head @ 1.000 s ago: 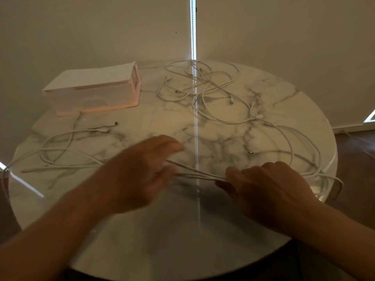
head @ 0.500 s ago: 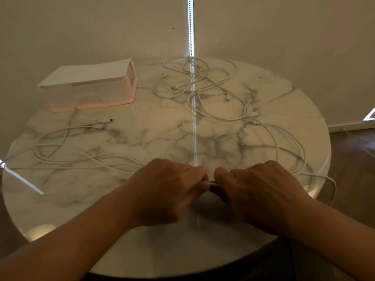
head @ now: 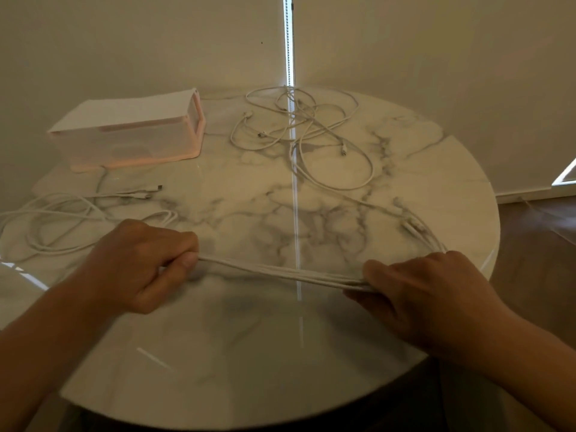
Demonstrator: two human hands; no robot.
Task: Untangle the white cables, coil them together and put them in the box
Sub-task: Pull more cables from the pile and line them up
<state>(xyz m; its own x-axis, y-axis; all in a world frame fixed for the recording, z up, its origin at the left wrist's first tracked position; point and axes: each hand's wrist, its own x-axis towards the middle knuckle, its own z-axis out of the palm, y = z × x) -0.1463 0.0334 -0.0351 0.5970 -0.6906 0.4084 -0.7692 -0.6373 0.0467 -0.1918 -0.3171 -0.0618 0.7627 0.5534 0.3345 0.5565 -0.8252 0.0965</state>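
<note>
White cables [head: 280, 272] taut between left hand [head: 146, 263] and right hand [head: 427, 291]

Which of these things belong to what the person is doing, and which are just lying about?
Part of the job: cable bundle stretched between left hand and right hand, both gripping it; tangled cables at the far side; loose cables on the left; box.
Just there: marble table; bright strip on the wall.
</note>
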